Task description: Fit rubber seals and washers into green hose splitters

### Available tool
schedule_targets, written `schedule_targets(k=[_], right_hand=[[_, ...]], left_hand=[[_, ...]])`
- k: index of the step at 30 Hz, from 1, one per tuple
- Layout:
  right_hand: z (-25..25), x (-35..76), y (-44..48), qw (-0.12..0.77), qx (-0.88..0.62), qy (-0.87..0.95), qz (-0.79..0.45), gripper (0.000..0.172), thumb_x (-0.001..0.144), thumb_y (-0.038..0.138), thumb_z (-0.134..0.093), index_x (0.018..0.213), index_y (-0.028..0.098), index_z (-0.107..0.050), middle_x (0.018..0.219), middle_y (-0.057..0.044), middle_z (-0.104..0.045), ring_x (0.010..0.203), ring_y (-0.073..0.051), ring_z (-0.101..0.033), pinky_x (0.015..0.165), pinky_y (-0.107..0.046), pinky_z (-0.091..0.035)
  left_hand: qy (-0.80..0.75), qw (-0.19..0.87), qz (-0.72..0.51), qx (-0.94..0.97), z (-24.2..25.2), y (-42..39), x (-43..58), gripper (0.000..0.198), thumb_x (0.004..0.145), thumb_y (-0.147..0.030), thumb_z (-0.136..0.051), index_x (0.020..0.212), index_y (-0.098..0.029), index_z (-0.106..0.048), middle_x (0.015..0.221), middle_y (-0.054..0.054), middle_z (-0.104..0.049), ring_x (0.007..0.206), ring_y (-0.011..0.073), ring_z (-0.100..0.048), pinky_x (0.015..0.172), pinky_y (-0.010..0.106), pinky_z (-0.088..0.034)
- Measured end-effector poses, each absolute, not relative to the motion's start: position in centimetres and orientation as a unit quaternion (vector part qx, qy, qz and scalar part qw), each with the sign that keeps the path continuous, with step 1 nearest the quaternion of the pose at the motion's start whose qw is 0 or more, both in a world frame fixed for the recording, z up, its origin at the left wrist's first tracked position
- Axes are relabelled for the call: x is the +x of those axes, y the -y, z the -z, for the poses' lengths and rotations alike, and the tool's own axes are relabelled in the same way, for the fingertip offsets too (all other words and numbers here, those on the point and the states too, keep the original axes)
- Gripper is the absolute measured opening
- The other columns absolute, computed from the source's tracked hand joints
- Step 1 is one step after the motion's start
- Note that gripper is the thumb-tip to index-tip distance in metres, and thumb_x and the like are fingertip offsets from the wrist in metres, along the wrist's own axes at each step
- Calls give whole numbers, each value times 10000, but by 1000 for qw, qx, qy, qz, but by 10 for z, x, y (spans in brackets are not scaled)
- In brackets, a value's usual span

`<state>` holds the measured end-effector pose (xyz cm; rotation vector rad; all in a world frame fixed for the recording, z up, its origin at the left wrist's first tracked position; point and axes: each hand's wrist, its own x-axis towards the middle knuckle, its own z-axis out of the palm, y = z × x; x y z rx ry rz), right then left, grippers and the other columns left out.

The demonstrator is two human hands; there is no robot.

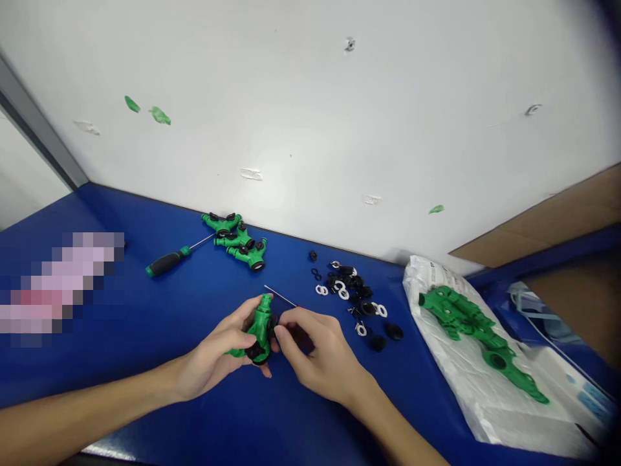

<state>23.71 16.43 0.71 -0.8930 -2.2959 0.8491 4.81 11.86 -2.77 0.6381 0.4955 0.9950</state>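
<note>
The head view showed, leftmost, a screwdriver (pixel 169 260) pointing at grouped fittings (pixel 250 254). Over the table's (pixel 184 310) middle, the left hand (pixel 218 349) clamped a green fitting (pixel 262 323), seemingly to steady it, while the right hand (pixel 323 346) pinched a black part (pixel 273 322) at its side. Rings (pixel 381 310) lay beyond, apparently within easy reach; rightmost, a white bag (pixel 431 353) carried green pieces (pixel 453 314).

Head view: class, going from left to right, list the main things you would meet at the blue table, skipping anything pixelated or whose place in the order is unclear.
Screwdriver handle → held green fitting → loose black and white parts → white packaging with green parts on it.
</note>
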Motion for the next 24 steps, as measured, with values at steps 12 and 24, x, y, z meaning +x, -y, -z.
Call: schedule_targets(k=[12, 24], right_hand=[[-10, 237, -166, 214, -397, 851, -269, 296, 988, 272, -415, 745, 192, -563, 630, 13, -604, 523, -111, -523, 533, -237, -394], [-1, 292, -196, 198, -479, 833, -192, 114, 919, 265, -577, 985, 198, -641, 827, -33, -701, 715, -192, -667, 639, -298, -514]], left_hand=[[-265, 785, -463, 316, 30, -116, 49, 534, 835, -255, -539, 1362, -275, -453, 1060, 70, -541, 976, 253, -498, 814, 458, -465], [-293, 759, -499, 298, 20, -131, 40, 497, 834, -269, -532, 1327, -223, -485, 1034, 95, -560, 976, 288, -518, 760, 453, -481]])
